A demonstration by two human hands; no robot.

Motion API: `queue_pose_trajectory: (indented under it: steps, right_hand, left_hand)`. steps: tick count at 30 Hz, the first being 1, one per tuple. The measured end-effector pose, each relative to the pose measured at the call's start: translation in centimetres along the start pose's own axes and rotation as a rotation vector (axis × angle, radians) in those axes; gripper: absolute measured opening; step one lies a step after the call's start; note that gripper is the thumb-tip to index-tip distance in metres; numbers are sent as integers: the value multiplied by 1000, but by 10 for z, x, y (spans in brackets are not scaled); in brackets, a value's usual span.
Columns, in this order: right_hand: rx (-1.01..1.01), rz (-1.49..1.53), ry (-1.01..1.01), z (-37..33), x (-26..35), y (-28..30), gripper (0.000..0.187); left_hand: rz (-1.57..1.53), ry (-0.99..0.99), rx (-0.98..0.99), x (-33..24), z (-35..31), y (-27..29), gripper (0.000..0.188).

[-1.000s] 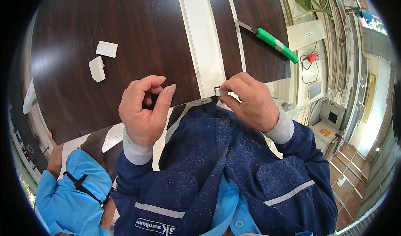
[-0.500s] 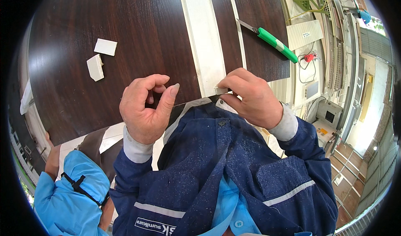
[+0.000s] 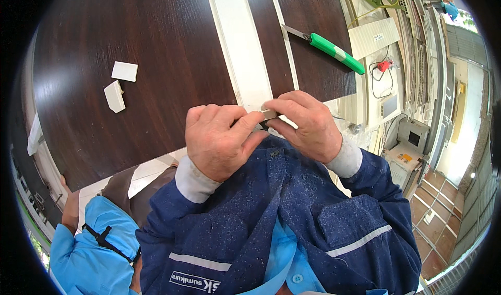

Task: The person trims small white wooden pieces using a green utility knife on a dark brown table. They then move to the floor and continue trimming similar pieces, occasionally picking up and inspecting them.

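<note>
My left hand (image 3: pixel 219 141) and my right hand (image 3: pixel 309 125) meet at the near edge of a dark wood-grain board (image 3: pixel 151 39). Between their fingertips is a small pale block-like piece (image 3: pixel 269 114), its far side partly hidden by the fingers. Both hands pinch it, one at each end. Just beyond them lies a long white strip (image 3: pixel 237 34), running away over the board. Right of it, a green utility knife (image 3: pixel 336 53) rests with its blade out, the tip at a narrow white strip (image 3: pixel 283 29).
Two small white offcuts, one squarish (image 3: pixel 124 71) and one with a cut corner (image 3: pixel 115 97), lie on the board's left. A person in a light blue shirt (image 3: pixel 86 248) is at lower left. Long trim lengths (image 3: pixel 417 50) and a red-tipped cable (image 3: pixel 384 66) are at right.
My left hand has moved right and closed onto the small piece that my right hand was holding. The view has shifted slightly; the knife and offcuts stay on the board.
</note>
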State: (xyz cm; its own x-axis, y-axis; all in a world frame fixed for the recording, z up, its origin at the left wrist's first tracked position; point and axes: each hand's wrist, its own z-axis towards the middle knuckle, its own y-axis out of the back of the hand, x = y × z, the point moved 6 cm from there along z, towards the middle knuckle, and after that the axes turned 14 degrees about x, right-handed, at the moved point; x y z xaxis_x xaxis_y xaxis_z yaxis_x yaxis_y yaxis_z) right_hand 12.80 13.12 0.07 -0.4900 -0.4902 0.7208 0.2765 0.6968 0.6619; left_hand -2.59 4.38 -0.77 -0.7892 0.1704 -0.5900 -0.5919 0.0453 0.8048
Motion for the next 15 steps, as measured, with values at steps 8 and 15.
queue_pose_trajectory:
  steps: [8,15]
  right_hand:
    - [146,994,-695,-52,-47,-50,37]
    - [-16,1389,-589,-41,-52,-85,49]
  left_hand:
    - [105,-13,-3,-3,7,-11,31]
    - [113,-56,-49,-5,13,-11,25]
